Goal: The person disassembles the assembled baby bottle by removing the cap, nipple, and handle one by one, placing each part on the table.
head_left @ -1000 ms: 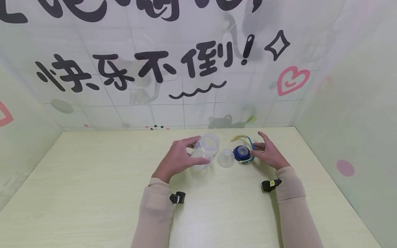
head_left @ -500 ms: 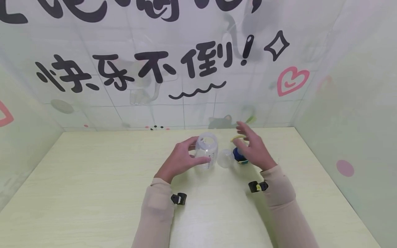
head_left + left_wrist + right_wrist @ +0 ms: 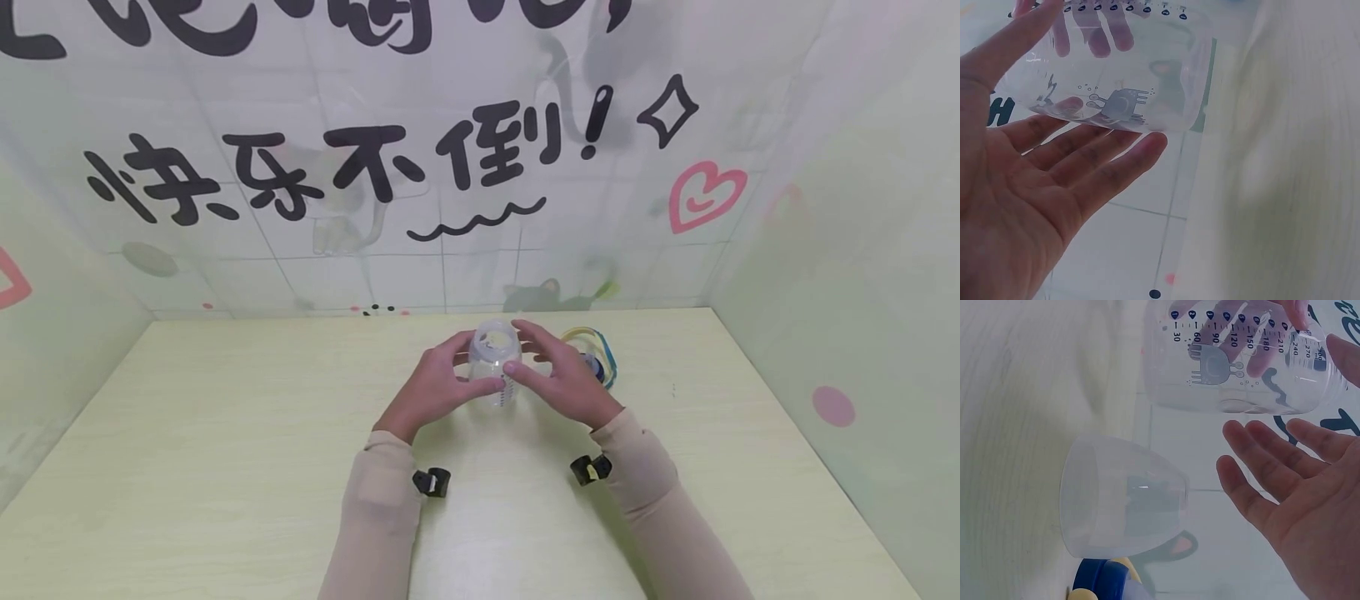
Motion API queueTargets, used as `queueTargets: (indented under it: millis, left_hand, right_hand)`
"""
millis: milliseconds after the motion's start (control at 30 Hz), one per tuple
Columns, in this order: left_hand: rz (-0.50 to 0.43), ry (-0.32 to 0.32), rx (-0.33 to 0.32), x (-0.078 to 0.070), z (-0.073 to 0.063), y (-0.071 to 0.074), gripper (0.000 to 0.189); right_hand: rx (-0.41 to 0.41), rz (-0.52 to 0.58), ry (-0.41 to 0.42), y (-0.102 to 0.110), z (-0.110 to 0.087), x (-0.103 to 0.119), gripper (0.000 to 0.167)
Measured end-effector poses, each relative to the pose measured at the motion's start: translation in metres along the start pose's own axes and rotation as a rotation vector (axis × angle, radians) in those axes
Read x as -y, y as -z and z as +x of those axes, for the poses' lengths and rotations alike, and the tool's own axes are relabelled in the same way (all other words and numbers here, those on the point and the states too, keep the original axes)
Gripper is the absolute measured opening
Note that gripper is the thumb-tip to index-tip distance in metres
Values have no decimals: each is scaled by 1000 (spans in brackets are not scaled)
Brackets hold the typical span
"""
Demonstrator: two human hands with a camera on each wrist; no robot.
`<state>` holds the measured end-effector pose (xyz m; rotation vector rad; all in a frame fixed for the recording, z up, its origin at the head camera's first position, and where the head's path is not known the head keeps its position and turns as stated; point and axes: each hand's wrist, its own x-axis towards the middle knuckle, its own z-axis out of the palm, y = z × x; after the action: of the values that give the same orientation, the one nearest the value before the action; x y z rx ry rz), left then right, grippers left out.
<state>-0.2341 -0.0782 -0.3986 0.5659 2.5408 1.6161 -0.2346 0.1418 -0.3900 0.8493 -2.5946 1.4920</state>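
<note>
My left hand [image 3: 435, 385] grips a clear baby bottle [image 3: 491, 371] between thumb and fingers. Upright and without a top, the bottle has measuring marks and a small grey animal print [image 3: 1124, 104]. Whether its base touches the table cannot be told. At the bottle's right side is my right hand [image 3: 566, 379], its thumb at the neck. Its other fingers [image 3: 1254, 481] are spread, slightly bent and apart from the bottle wall. A clear dome cap [image 3: 1125, 500] stands beside them in the right wrist view; the right hand hides it in the head view.
Behind the right hand lies a blue collar [image 3: 595, 365] with a teat, inside a yellow and blue handle ring [image 3: 611, 371]. The pale wooden table [image 3: 247, 433] meets a printed back wall [image 3: 360, 275] and a side wall [image 3: 832, 333] on the right.
My right hand has left the collar and handle, passed over them and moved left to the bottle. The bottle, tilted before, now stands upright in my left hand.
</note>
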Motion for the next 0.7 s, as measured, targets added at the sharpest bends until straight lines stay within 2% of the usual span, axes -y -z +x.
queueTargets:
  millis: [333,700]
  left_hand:
    - [-18,39,28,8,0,-1,76]
    - [-4,75,58,10,-1,-1,74]
  right_hand:
    - [38,-33,-13,-3,0,-2,50]
    - [54,-51,-29,-7,-1,-2,50]
